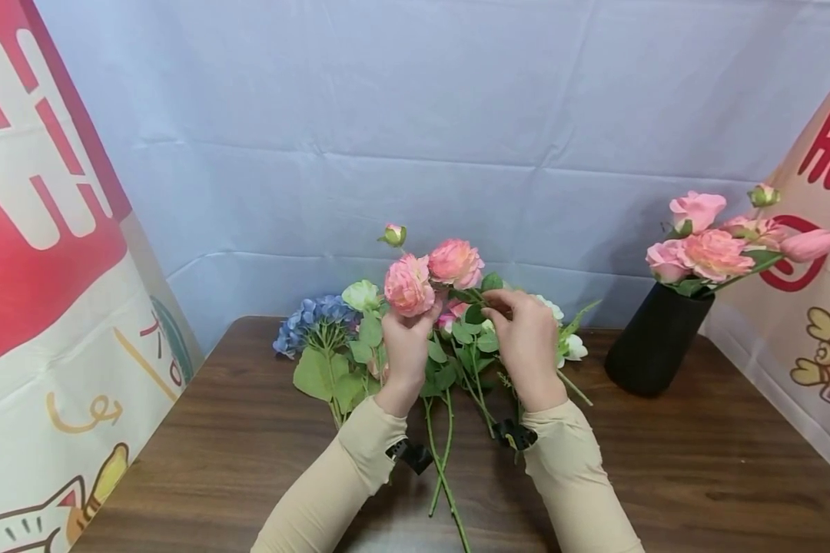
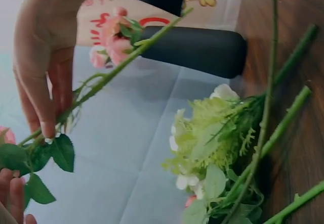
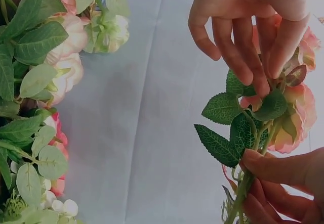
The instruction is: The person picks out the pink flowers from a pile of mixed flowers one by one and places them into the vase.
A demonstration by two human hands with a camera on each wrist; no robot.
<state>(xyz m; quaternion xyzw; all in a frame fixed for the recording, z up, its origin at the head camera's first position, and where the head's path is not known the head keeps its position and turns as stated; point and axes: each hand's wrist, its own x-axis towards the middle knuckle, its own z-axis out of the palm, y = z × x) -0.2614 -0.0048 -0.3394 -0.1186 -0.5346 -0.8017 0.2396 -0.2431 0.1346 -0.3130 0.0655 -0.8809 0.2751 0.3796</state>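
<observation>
Both hands hold a pink peony spray (image 1: 455,263) raised above the table, with two ruffled blooms and a green bud (image 1: 393,235). My left hand (image 1: 406,349) pinches it close under the blooms; in the right wrist view, its thumb and fingers (image 3: 242,57) meet by the upper leaves. Lower on the stem, my right hand (image 1: 529,338) pinches between thumb and fingertips, just below the dark green leaves (image 3: 217,143). The bare stem end (image 2: 136,52) sticks out past the right hand in the left wrist view.
A blue hydrangea (image 1: 318,319), white flowers (image 1: 574,348) and other leafy stems lie on the brown wooden table (image 1: 242,461) beneath and around the hands. At the right stands a black vase (image 1: 653,342) with pink flowers (image 1: 715,253). A pale cloth (image 1: 429,100) hangs behind.
</observation>
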